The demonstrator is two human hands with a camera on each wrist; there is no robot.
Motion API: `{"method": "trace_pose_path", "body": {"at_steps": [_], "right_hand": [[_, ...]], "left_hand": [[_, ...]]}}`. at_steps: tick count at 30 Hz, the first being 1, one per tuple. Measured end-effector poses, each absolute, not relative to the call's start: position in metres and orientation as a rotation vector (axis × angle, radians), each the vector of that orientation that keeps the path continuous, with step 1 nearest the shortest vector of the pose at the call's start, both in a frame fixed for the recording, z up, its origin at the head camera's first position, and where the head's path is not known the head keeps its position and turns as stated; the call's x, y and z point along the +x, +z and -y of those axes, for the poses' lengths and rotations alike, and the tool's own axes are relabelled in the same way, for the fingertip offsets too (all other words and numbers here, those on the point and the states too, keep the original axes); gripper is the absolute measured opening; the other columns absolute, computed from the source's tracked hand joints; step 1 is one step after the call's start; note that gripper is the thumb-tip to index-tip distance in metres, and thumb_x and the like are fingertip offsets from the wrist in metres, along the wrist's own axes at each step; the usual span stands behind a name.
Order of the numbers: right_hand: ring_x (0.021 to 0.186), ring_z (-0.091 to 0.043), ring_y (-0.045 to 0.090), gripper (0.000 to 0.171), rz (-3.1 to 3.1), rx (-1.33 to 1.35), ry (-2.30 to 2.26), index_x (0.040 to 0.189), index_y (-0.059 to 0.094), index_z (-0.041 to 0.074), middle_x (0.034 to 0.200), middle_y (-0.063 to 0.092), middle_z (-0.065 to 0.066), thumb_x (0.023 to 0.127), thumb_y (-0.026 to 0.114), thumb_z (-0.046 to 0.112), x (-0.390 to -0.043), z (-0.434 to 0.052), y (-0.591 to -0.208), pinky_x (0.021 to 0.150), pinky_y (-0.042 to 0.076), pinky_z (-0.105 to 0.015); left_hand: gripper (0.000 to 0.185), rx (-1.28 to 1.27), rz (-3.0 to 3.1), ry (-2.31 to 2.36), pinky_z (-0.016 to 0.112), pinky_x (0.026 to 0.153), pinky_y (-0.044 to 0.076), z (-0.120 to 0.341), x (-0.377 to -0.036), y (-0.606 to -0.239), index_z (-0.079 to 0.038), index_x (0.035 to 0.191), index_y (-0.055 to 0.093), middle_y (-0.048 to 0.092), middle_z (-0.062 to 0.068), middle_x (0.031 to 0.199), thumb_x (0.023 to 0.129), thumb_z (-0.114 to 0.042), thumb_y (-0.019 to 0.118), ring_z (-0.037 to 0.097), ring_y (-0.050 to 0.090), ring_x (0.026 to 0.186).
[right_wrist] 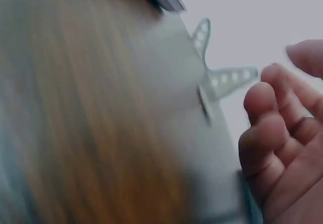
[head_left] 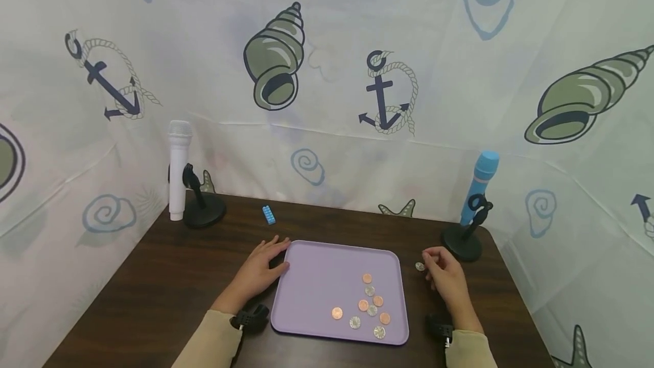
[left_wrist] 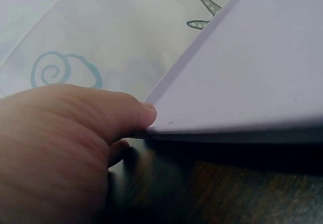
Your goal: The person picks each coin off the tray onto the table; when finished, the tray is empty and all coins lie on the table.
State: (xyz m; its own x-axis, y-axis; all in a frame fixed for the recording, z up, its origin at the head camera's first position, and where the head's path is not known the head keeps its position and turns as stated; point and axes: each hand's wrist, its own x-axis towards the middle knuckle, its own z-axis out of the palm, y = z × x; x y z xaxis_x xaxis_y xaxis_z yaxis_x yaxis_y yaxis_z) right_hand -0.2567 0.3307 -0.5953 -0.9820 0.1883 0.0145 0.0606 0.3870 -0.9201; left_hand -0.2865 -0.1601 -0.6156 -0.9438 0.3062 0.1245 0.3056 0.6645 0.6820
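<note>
A lilac tray (head_left: 327, 277) is set on the dark wooden desk (head_left: 153, 288), and nine coins (head_left: 369, 301) (copper and silver) are scattered over its right half. One more silver coin (head_left: 420, 266) is seen off the tray, just beside its right rim, at the fingertips of the right hand (head_left: 445, 277). Whether that coin is pinched or only touched cannot be told: the fingers are curled loosely toward it, and in the right wrist view the bent fingers (right_wrist: 262, 133) are shown with nothing clearly between them, the coin itself being lost in blur.

The left hand (head_left: 258, 271) is laid flat on the desk against the tray's far left corner, fingers straight and relaxed, the thumb tip (left_wrist: 146, 114) being pressed to the tray's edge (left_wrist: 227, 130) in the left wrist view.

Around the tray, little is placed close. A small blue block (head_left: 268, 214) lies near the back of the desk, beyond the left hand and well apart from it. A white microphone (head_left: 179, 169) stands upright beside a black stand (head_left: 201, 209) at the far left corner; a blue microphone (head_left: 477, 186) is clipped in a second black stand (head_left: 464, 240) at the far right, its base just beyond the right hand. A curtain (head_left: 332, 72) printed with shells and anchors encloses the desk.
</note>
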Motion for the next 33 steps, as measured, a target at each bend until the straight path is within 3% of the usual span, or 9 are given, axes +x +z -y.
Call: {"method": "trace_pose_path", "body": {"at_steps": [3, 6, 11, 13, 17, 21, 24, 31, 33], "right_hand": [[0.100, -0.030, 0.073, 0.035, 2.578, 0.013, 1.454, 0.134, 0.067, 0.013, 0.116, 0.072, -0.014, 0.106, 0.073, 0.033, -0.257, -0.312, -0.586, 0.083, 0.067, -0.043], [0.140, -0.035, 0.060, 0.051, 2.687, 0.253, 1.249, 0.148, 0.063, 0.022, 0.150, 0.061, -0.008, 0.101, 0.080, 0.035, -0.254, -0.290, -0.574, 0.112, 0.056, -0.065], [0.166, -0.049, 0.025, 0.079, 2.847, 0.512, 1.082, 0.161, 0.052, 0.038, 0.183, 0.021, -0.009, 0.092, 0.090, 0.033, -0.245, -0.260, -0.553, 0.119, 0.040, -0.079], [0.168, -0.053, 0.016, 0.089, 2.943, 0.577, 1.056, 0.164, 0.047, 0.040, 0.186, 0.009, -0.009, 0.088, 0.093, 0.031, -0.240, -0.251, -0.549, 0.118, 0.041, -0.078], [0.164, -0.057, 0.022, 0.105, 3.165, 0.638, 1.031, 0.167, 0.044, 0.037, 0.186, 0.003, -0.014, 0.078, 0.100, 0.026, -0.229, -0.237, -0.544, 0.115, 0.049, -0.073], [0.158, -0.055, 0.039, 0.110, 3.257, 0.667, 0.968, 0.165, 0.048, 0.035, 0.184, 0.012, -0.019, 0.071, 0.104, 0.027, -0.221, -0.227, -0.542, 0.111, 0.055, -0.066], [0.135, -0.045, 0.063, 0.110, 3.263, 0.725, 0.964, 0.165, 0.049, 0.034, 0.183, 0.014, -0.019, 0.070, 0.104, 0.026, -0.219, -0.221, -0.543, 0.104, 0.062, -0.055], [0.142, -0.040, 0.058, 0.086, 3.238, 0.842, 0.767, 0.151, 0.065, 0.020, 0.168, 0.047, -0.022, 0.074, 0.102, 0.023, -0.221, -0.212, -0.555, 0.111, 0.059, -0.052], [0.123, -0.027, 0.065, 0.074, 3.199, 0.853, 0.721, 0.143, 0.071, 0.017, 0.155, 0.059, -0.016, 0.075, 0.101, 0.021, -0.222, -0.211, -0.556, 0.099, 0.063, -0.040]], "left_hand": [[0.061, 0.523, -2.868, 1.194, 0.064, 0.138, 0.016, 0.159, -0.286, -0.614, -0.010, 0.160, 0.056, 0.053, 0.008, 0.167, 0.104, -0.024, 0.075, 0.038, 0.034, 0.165], [0.060, 0.514, -2.869, 1.204, 0.063, 0.138, 0.016, 0.159, -0.286, -0.614, -0.010, 0.159, 0.057, 0.054, 0.008, 0.167, 0.103, -0.024, 0.075, 0.038, 0.034, 0.165], [0.060, 0.500, -2.865, 1.194, 0.062, 0.138, 0.015, 0.159, -0.287, -0.615, -0.012, 0.160, 0.057, 0.053, 0.006, 0.168, 0.104, -0.025, 0.075, 0.036, 0.033, 0.166], [0.060, 0.494, -2.861, 1.190, 0.062, 0.138, 0.015, 0.159, -0.287, -0.615, -0.012, 0.160, 0.056, 0.052, 0.006, 0.168, 0.104, -0.025, 0.074, 0.036, 0.033, 0.166], [0.059, 0.481, -2.854, 1.187, 0.062, 0.139, 0.015, 0.159, -0.286, -0.615, -0.012, 0.160, 0.056, 0.052, 0.006, 0.169, 0.105, -0.025, 0.074, 0.036, 0.032, 0.167], [0.059, 0.482, -2.858, 1.185, 0.062, 0.138, 0.015, 0.158, -0.286, -0.615, -0.012, 0.160, 0.057, 0.052, 0.005, 0.169, 0.105, -0.025, 0.074, 0.036, 0.033, 0.166], [0.059, 0.488, -2.863, 1.188, 0.062, 0.138, 0.015, 0.158, -0.286, -0.615, -0.011, 0.159, 0.057, 0.053, 0.007, 0.168, 0.104, -0.025, 0.074, 0.037, 0.033, 0.166], [0.060, 0.472, -2.857, 1.188, 0.063, 0.138, 0.015, 0.158, -0.286, -0.615, -0.012, 0.160, 0.056, 0.052, 0.007, 0.169, 0.105, -0.026, 0.074, 0.037, 0.033, 0.166], [0.060, 0.471, -2.856, 1.192, 0.063, 0.138, 0.015, 0.159, -0.286, -0.615, -0.012, 0.160, 0.056, 0.052, 0.007, 0.169, 0.105, -0.026, 0.073, 0.037, 0.033, 0.166]]}}
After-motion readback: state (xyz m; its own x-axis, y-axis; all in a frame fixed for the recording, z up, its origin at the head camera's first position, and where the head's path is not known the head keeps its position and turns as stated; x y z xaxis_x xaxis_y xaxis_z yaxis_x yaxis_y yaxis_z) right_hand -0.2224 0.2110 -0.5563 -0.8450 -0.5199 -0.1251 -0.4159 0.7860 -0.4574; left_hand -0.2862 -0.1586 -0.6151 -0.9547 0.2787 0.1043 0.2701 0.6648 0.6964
